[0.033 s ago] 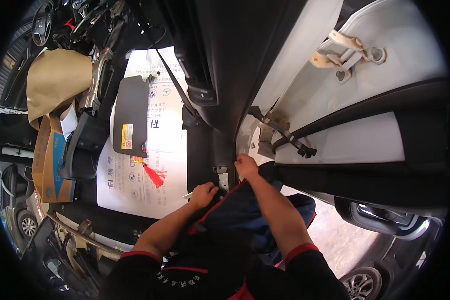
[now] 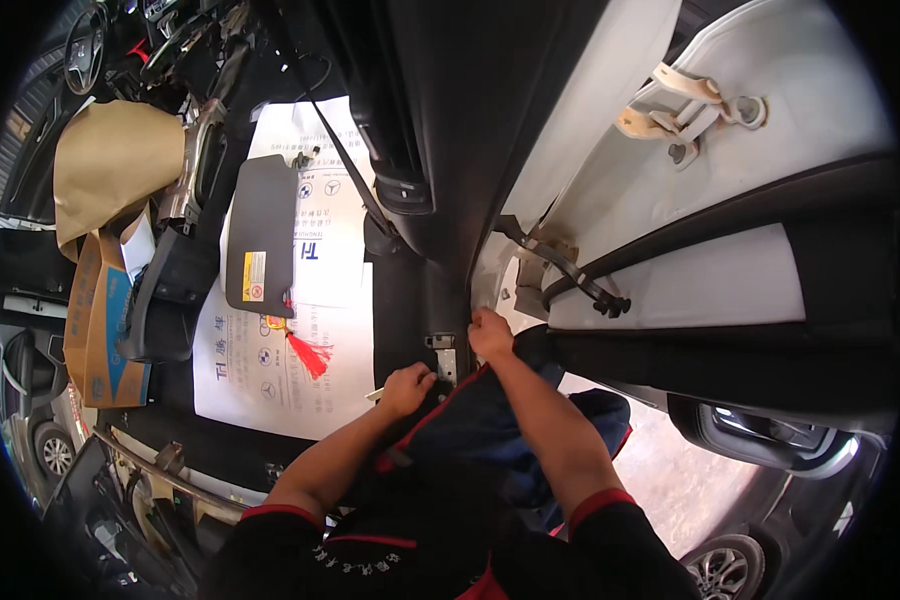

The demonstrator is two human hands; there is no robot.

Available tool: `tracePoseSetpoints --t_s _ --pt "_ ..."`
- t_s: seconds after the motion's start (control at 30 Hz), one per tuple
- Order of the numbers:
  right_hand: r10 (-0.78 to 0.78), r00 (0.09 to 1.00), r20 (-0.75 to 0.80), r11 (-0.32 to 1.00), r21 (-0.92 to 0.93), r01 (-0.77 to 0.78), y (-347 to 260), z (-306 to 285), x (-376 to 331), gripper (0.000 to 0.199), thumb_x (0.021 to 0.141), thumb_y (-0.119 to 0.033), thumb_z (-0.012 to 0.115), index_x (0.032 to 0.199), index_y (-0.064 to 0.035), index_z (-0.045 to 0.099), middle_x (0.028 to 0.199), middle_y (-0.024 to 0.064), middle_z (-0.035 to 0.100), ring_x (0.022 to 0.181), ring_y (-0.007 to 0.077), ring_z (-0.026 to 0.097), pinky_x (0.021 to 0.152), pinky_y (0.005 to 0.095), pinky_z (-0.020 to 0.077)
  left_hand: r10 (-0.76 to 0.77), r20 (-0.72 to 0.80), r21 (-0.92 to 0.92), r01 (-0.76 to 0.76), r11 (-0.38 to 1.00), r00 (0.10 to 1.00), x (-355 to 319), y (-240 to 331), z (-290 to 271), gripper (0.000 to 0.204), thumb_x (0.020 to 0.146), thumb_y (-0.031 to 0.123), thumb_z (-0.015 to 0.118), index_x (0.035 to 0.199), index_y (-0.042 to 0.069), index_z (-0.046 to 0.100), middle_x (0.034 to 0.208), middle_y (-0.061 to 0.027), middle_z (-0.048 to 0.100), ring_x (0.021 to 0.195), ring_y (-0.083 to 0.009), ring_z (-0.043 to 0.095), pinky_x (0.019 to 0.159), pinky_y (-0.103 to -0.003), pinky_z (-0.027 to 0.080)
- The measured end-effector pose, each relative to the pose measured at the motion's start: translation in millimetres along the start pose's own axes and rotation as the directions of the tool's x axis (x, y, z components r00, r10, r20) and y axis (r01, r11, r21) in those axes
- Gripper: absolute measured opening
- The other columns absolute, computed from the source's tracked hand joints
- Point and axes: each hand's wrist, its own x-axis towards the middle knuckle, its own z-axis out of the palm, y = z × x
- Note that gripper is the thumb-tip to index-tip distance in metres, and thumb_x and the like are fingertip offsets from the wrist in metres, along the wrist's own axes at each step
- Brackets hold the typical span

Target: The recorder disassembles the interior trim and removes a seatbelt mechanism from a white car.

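I see my right hand (image 2: 490, 333) clenched just right of the small upright grey metal bracket (image 2: 444, 357), nearer it than my left hand (image 2: 407, 389), fisted below-left.

Small metal bracket (image 2: 443, 352) on the dark car floor at the base of the door pillar: grey, upright, roughly rectangular, with what looks like a hole or bolt near its top, too small to be sure. It sits between the two hands, just right of the white printed paper mat (image 2: 310, 330), which lies flat across the floor.
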Motion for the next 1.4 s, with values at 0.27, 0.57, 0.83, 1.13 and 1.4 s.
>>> tracePoseSetpoints --t_s 0.27,0.57,0.83,1.13,1.4 --pt "-0.005 0.962 -0.271 0.999 0.047 0.019 -89.6 -26.4 -15.7 0.045 0.087 -0.009 0.053 0.131 -0.0007 0.056 0.121 0.0274 0.062 0.111 0.0416 0.061 0.095 0.049 0.0491 0.069 -0.06 -0.077 -0.073 0.994 0.996 23.7 30.5 -15.9 0.025 0.092 0.027 0.064 0.098 0.004 0.067 0.087 -0.0207 0.07 0.083 -0.0393 0.069 0.074 -0.045 0.053" --pt "0.221 0.971 0.092 0.975 -0.05 -0.217 -49.4 -28.0 -39.6 0.053 0.088 -0.019 0.053 0.141 -0.0184 0.053 0.132 0.0165 0.062 0.123 0.0344 0.058 0.105 0.0463 0.0463 0.194 0.203 0.062 -0.211 0.976 0.96 20.5 74.6 -12.9 0.025 0.091 0.027 0.065 0.098 0.002 0.067 0.088 -0.0217 0.07 0.086 -0.0399 0.068 0.077 -0.046 0.052" --pt "0.076 0.996 -0.053 0.996 -0.052 -0.079 -28.1 -36.3 -76.4 0.031 0.089 -0.017 0.052 0.115 -0.0135 0.069 0.102 0.019 0.071 0.1 0.0386 0.067 0.089 0.0506 0.0524 0.797 0.399 0.669 -0.738 0.085 0.454 75.7 153.1 -87.4 0.04 0.079 0.019 0.071 0.114 0.001 0.065 0.132 -0.0172 0.056 0.125 -0.0356 0.05 0.109 -0.046 0.038" --pt "-0.316 0.936 -0.155 0.945 0.031 0.324 1.9 -98.7 -147.1 0.027 0.09 -0.012 0.056 0.114 -0.0057 0.067 0.105 0.0152 0.072 0.099 0.0357 0.067 0.086 0.0461 0.0534 0.458 0.536 0.828 -0.547 -0.123 0.709 120.3 105.2 -2.3 0.038 0.086 0.022 0.053 0.113 0.001 0.071 0.123 -0.016 0.065 0.126 -0.0298 0.053 0.115 -0.043 0.032" --pt "-0.385 0.916 -0.114 0.922 -0.002 0.387 30.2 -125.9 -162.4 0.028 0.088 -0.01 0.059 0.114 -0.0031 0.068 0.108 0.0163 0.071 0.103 0.0351 0.066 0.092 0.0438 0.0516 0.437 0.248 0.323 -0.499 0.804 0.864 35.5 46.1 34.4 0.033 0.089 0.016 0.055 0.119 0.011 0.067 0.113 -0.014 0.069 0.114 -0.0329 0.062 0.104 -0.046 0.044"
